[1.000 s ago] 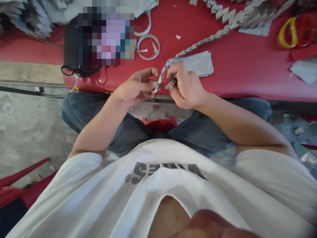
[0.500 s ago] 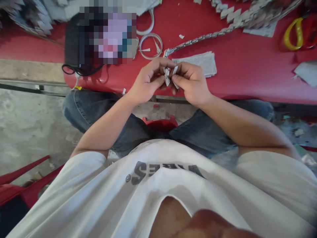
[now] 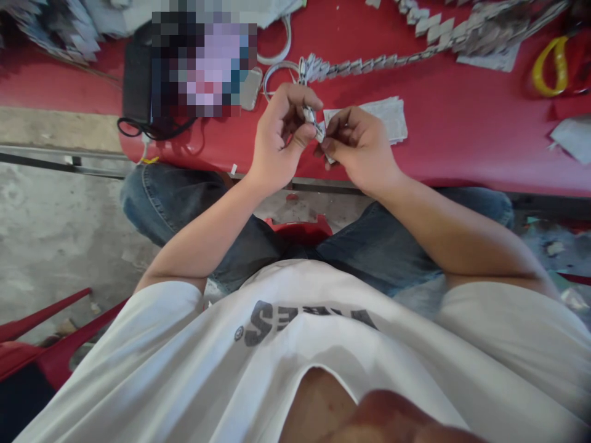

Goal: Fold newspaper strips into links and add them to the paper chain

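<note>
My left hand and my right hand meet over the near edge of the red table. Both are closed in a pinch on the near end of a long woven chain of folded newspaper strips. The chain runs from my fingers up and then rightwards across the table to the far right corner. A small folded paper piece sits between my two thumbs. Just behind my right hand lies a flat stack of cut newspaper strips.
A black device with a cable sits at the table's left, beside white rings. Yellow-handled scissors lie far right. More paper piles fill the back left corner. Red chair legs stand on the concrete floor at my left.
Both hands rose away from my body towards the table. The chain's near end bent into a loop behind my left hand, and the hands closed together on it.
</note>
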{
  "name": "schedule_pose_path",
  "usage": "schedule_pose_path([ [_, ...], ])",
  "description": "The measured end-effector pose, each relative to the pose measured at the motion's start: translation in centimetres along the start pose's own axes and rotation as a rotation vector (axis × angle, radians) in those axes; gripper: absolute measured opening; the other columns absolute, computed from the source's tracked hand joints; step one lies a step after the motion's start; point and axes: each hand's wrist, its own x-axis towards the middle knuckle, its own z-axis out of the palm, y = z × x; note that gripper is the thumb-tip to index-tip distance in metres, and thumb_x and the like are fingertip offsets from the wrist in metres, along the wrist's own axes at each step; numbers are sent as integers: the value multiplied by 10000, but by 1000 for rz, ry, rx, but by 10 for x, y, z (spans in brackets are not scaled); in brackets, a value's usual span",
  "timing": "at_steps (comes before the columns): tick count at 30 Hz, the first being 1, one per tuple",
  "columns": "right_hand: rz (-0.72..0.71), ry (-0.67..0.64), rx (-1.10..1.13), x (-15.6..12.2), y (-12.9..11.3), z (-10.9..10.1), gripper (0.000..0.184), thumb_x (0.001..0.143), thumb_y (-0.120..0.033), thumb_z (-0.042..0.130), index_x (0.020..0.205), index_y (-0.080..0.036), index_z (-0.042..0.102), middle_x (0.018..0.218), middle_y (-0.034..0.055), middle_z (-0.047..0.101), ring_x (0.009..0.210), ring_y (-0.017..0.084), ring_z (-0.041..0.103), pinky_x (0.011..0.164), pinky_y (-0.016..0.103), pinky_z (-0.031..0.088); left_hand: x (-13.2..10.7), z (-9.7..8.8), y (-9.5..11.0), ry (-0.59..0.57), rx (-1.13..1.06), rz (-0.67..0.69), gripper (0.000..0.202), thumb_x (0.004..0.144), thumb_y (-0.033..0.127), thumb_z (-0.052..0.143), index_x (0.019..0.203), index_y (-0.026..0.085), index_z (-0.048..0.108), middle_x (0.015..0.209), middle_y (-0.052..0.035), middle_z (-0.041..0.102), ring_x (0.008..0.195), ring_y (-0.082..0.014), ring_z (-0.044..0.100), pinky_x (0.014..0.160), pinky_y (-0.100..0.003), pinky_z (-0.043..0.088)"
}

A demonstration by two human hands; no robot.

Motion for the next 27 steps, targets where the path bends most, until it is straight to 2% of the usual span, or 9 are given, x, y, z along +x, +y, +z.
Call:
schedule_pose_path([
  [3, -66, 46, -113, -7, -2, 5, 474, 864, -597, 977, 921, -302, 611, 790, -18, 712, 647, 194, 686, 624, 383, 604, 5, 8, -23, 89, -7, 160, 328, 1086, 560, 700, 1265, 299, 611, 1309, -41, 709, 1234, -188, 719, 1048, -332, 596],
  [6, -101, 92, -113, -13, -5, 8, 449, 880, -558, 1001, 937, -292, 644, 852, -22, 731, 632, 166, 692, 600, 346, 590, 12, 14, -52, 203, -73, 344, 437, 1006, 709, 737, 1196, 334, 618, 1183, -27, 716, 1068, -188, 712, 962, -355, 599],
  [10, -135, 102, -94, -15, -6, 8, 365, 892, -417, 1019, 942, -285, 682, 911, -22, 739, 683, 159, 721, 644, 330, 600, 17, 22, -74, 186, -171, 345, 566, 992, 822, 690, 1211, 312, 585, 1184, -39, 651, 1276, -263, 746, 1084, -467, 618],
  [13, -147, 110, -115, -13, -5, 4, 313, 901, -310, 999, 934, -288, 689, 920, -22, 743, 793, 177, 750, 733, 336, 622, 17, 28, -73, 144, -249, 305, 631, 958, 860, 712, 1207, 299, 565, 1175, -38, 610, 1379, -304, 744, 1118, -518, 629],
  [17, -165, 125, -127, -9, -2, 0, 280, 921, -257, 959, 917, -294, 682, 918, -23, 750, 819, 183, 748, 774, 349, 615, 16, 33, -66, 132, -313, 272, 613, 951, 822, 757, 1202, 290, 584, 1187, -34, 617, 1391, -288, 747, 1156, -524, 638],
  [22, -174, 136, -252, -11, -6, -4, 208, 941, -197, 905, 947, -304, 726, 923, -9, 773, 865, 213, 751, 816, 372, 615, 14, 33, -57, 162, -385, 315, 534, 948, 738, 823, 1156, 287, 630, 1125, -5, 609, 1186, -189, 787, 1081, -411, 677],
  [27, -195, 123, -328, -12, -7, -6, 183, 955, -160, 848, 958, -310, 742, 963, -2, 789, 906, 232, 757, 872, 393, 631, 9, 35, -40, 162, -447, 390, 329, 1012, 542, 838, 1149, 298, 665, 1101, 0, 610, 1065, -138, 733, 972, -311, 654],
])
